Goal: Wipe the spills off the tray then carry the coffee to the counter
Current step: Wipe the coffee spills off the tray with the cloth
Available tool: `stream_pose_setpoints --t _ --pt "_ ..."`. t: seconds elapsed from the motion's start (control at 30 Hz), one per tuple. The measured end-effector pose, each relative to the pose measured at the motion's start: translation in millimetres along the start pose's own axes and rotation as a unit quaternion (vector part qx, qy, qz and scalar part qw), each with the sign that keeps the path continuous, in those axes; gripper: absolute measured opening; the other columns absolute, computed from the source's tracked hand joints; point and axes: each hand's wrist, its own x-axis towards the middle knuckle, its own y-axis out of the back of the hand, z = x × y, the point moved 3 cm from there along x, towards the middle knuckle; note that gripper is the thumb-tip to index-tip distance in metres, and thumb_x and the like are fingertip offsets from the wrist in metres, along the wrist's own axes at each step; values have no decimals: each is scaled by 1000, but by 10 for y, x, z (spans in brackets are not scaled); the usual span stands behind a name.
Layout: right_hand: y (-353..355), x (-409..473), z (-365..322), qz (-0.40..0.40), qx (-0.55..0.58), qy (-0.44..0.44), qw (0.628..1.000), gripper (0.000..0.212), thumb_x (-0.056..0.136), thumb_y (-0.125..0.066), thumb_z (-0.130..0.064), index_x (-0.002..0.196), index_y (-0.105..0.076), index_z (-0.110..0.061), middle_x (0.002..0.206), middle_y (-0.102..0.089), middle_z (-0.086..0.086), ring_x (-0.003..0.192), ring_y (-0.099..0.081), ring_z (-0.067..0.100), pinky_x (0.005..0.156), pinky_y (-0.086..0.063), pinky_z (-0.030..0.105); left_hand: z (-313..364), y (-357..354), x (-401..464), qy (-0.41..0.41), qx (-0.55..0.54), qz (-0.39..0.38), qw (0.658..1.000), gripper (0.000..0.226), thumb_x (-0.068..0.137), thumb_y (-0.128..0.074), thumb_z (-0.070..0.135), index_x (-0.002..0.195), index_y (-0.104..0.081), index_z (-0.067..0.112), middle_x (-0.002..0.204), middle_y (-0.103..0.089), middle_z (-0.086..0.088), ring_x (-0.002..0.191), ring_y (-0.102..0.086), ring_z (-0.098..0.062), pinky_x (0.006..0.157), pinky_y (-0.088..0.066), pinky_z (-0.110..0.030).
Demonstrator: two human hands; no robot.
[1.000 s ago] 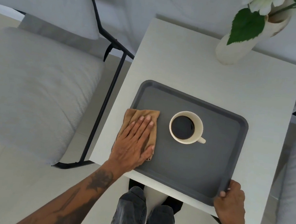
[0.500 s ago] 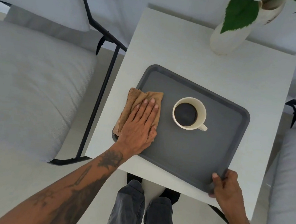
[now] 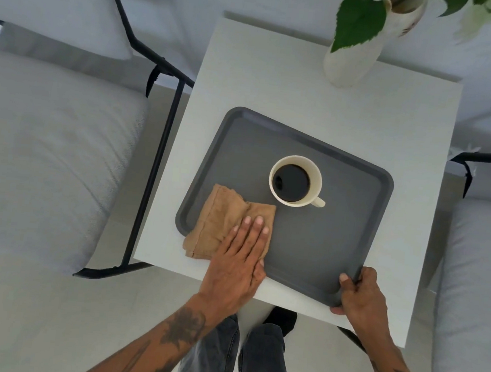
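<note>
A dark grey tray [image 3: 322, 247] lies on a small white table [image 3: 306, 101]. On the tray stands a cream cup of black coffee [image 3: 295, 181], its handle pointing to the near right. A tan cloth [image 3: 220, 219] lies crumpled over the tray's near left corner. My left hand [image 3: 238, 263] presses flat on the cloth, fingers together. My right hand [image 3: 359, 295] grips the tray's near right corner, thumb on the rim. No spill shows on the bare tray floor.
A white vase with green leaves [image 3: 360, 44] stands at the table's far right. Grey cushioned chairs with black frames flank the table, one on the left [image 3: 46, 151] and one on the right [image 3: 477, 283]. My legs [image 3: 236, 359] are below the near edge.
My left hand has slid the cloth from the tray's left edge toward the near left corner. The cloth is more crumpled. My right hand still holds the corner.
</note>
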Motion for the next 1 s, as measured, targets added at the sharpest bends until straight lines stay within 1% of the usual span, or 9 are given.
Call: stream_pose_setpoints --t 0.17,0.23,0.3,0.37,0.5,0.6,0.7,0.87,1.0 --pt "-2 2 -7 -6 5 1 1000 17 98 -46 -23 107 -40 -10 100 -59 11 64 -70 33 48 -38 26 269 32 -1 -7 -33 -58 998 60 102 -24 36 154 -26 7 164 -17 -12 152 -13 -26 119 -25 -47" --pt "5 14 -20 -11 9 0 1000 18 98 -47 -22 107 -40 -9 103 -59 11 66 -70 34 48 -39 25 193 283 74 27 -139 -39 989 58 103 -23 42 153 -31 14 162 -27 -8 151 -22 -22 119 -25 -42" --pt "10 36 -25 -17 15 1 1000 19 97 -49 -22 107 -40 -10 106 -59 11 65 -70 33 49 -42 25 -52 606 169 120 -208 55 969 47 102 -32 42 139 -48 18 141 -52 -2 128 -48 -18 106 -39 -40" --pt "16 48 -15 -22 23 -2 1000 21 96 -51 -23 108 -39 -10 107 -59 12 64 -70 32 50 -45 26 -383 785 235 228 -136 125 956 46 99 -43 46 130 -51 14 130 -56 -8 116 -53 -24 97 -45 -47" --pt "60 -28 -20 -22 48 -39 998 35 92 -58 -30 115 -38 -13 115 -58 15 79 -68 35 56 -52 29 -661 636 227 343 -125 -19 931 78 79 -54 70 132 -45 14 128 -59 -9 114 -58 -32 96 -48 -53" --pt "145 -204 -88 63 -103 -20 993 57 89 -58 -43 132 -36 -14 127 -50 15 102 -61 33 79 -51 41 -622 551 180 334 -159 -32 929 49 75 -60 65 91 -55 20 81 -62 1 79 -63 -24 84 -53 -54" --pt "111 -461 -302 129 -85 78 985 49 93 -51 -42 132 -41 -15 129 -47 9 110 -55 26 85 -49 40 -512 541 156 328 -186 -28 925 29 80 -68 42 71 -48 22 76 -54 -3 75 -59 -28 72 -52 -46" --pt "-312 -631 -602 -41 91 160 982 54 86 -63 -40 134 -44 -24 133 -48 -5 121 -50 14 101 -45 34 -1 783 -30 250 -273 -44 928 24 85 -70 21 97 -49 23 91 -59 8 81 -59 -13 62 -44 -17" --pt "-302 -745 -542 -241 288 120 919 83 74 -75 -24 143 -31 -40 147 -43 -12 133 -43 12 112 -36 41 559 1073 -273 192 -390 -99 895 21 83 -72 17 95 -54 19 85 -68 9 72 -63 -20 59 -55 -30"
